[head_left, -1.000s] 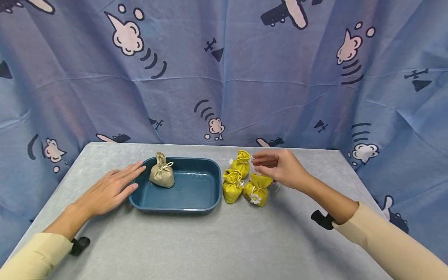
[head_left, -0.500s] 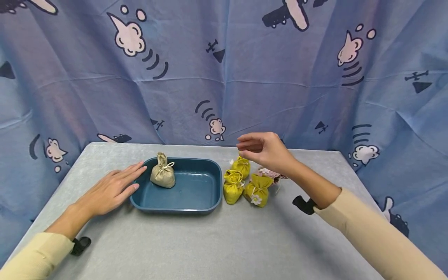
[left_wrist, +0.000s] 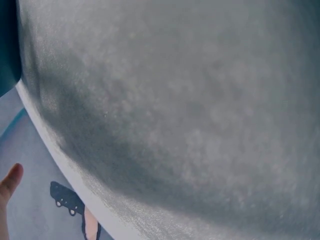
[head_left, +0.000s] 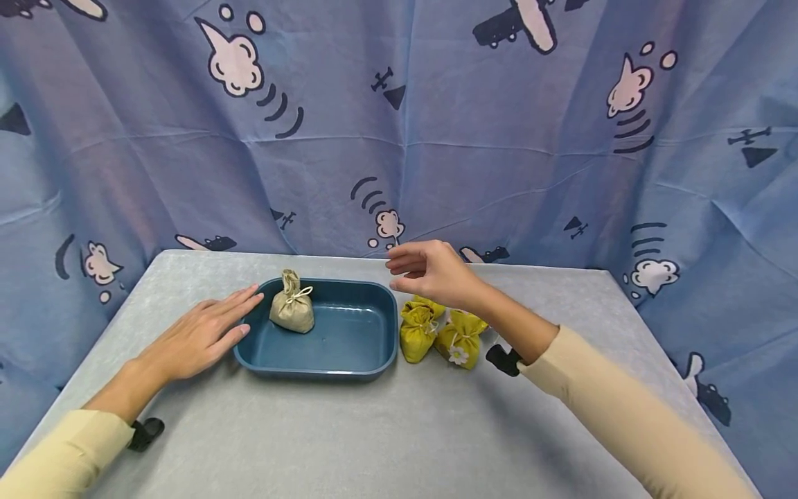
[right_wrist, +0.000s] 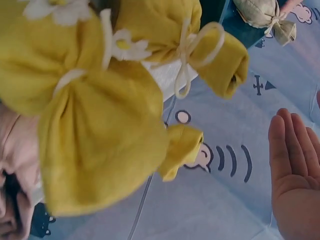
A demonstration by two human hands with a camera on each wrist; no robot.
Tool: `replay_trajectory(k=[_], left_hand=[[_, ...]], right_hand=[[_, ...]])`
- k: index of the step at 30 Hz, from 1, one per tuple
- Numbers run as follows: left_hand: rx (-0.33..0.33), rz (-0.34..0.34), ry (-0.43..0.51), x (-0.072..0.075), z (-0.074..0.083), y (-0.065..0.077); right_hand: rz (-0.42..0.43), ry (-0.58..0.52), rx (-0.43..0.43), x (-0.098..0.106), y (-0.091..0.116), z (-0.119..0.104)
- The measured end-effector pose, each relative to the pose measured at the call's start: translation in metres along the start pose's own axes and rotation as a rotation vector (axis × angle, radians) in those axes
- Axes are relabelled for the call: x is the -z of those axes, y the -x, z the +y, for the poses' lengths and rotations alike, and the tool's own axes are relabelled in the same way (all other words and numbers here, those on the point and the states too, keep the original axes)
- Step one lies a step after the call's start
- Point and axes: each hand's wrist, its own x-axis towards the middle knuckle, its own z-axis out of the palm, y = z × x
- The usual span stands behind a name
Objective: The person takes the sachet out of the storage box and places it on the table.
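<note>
My left hand (head_left: 193, 339) lies with straight fingers against the left rim of the blue-green plastic basin (head_left: 314, 375). Inside that basin, towards its back left, stands a beige drawstring pouch (head_left: 293, 313). My right hand (head_left: 433, 274) hovers above the table just right of the basin; its fingers (right_wrist: 287, 145) are extended and nothing is in them. Below it are a yellow drawstring pouch (head_left: 416, 336), a second yellow pouch (head_left: 460, 339) with a white flower, and a third yellow pouch (head_left: 430, 303), partly hidden by the hand. In the right wrist view a pinkish pouch (right_wrist: 17, 145) shows at the left.
A grey cloth-covered table (head_left: 324, 436) carries everything, its front part stretching towards me. Behind it hangs a blue curtain (head_left: 324, 173) printed with planes and clouds. The left wrist view shows mostly tabletop, with a corner of the basin and a fingertip.
My right hand has risen from the pouches and moved left towards the basin with nothing held, its forearm now covering the pink pouch in the head view. The left hand stays put.
</note>
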Motion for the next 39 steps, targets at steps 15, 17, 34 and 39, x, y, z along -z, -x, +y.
replay_trajectory(k=[15,17,34,39], left_hand=[[0.005,-0.005,0.001,0.0,-0.001,0.0],[0.004,-0.005,0.003,0.001,0.0,0.0],[0.01,-0.019,0.003,0.001,-0.002,0.0],[0.012,-0.02,0.006,0.0,-0.002,0.001]], right_hand=[[-0.061,-0.059,0.004,-0.04,-0.034,-0.009],[-0.065,-0.075,0.008,-0.046,-0.039,-0.01],[-0.125,-0.06,0.006,-0.089,-0.072,-0.023],[-0.147,-0.043,0.01,-0.097,-0.078,-0.023]])
